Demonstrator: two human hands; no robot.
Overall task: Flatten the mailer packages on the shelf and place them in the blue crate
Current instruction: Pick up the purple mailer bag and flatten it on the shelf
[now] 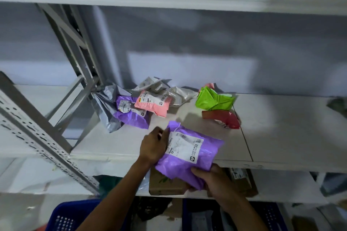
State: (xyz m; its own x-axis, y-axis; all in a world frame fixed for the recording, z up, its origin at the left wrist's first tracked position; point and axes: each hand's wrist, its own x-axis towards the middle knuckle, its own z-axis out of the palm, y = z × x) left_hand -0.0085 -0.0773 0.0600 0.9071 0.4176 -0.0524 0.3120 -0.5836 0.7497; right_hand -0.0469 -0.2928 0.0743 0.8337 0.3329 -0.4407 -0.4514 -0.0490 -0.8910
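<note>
two grips: we saw left hand point(153, 148) and right hand point(212, 178) fingers clamped on purple mailer point(206, 155); white label point(185, 146) too blurred to read; blue crate point(63, 217) below.

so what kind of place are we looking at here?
Likely a parcel storeroom or small warehouse: slotted metal shelving, a heap of labelled poly mailers on it, a blue crate below. Left hand and right hand grip a purple mailer.

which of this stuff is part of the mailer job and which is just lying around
Job: purple mailer held by left hand and right hand; second purple mailer, pink mailer, green mailer, red mailer, grey mailer on the shelf; blue crate below.
Lying about: cardboard box under the shelf.
</note>
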